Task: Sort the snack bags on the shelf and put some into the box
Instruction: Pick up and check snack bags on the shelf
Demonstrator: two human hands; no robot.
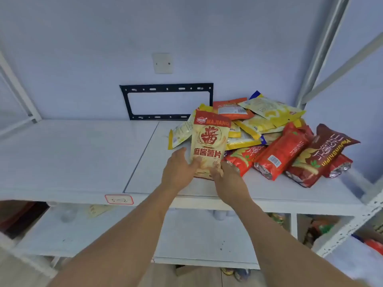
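A cream and red snack bag [209, 139] stands upright over the white shelf [83, 154], held at its lower end by both hands. My left hand [179, 171] grips its lower left edge, thumb on the front. My right hand [230, 179] grips its lower right corner. Behind and to the right lies a loose pile of snack bags: yellow bags [267, 112], an orange bag [232, 109], red bags [279, 154] and a dark red bag [323, 156]. No box is in view.
A black metal bracket [165, 101] is fixed to the wall behind the shelf, below a white wall plate [162, 63]. A label [119, 199] sits on the shelf's front edge. Lower shelves [196, 235] hold more goods at right. Shelf uprights [323, 50] stand at right.
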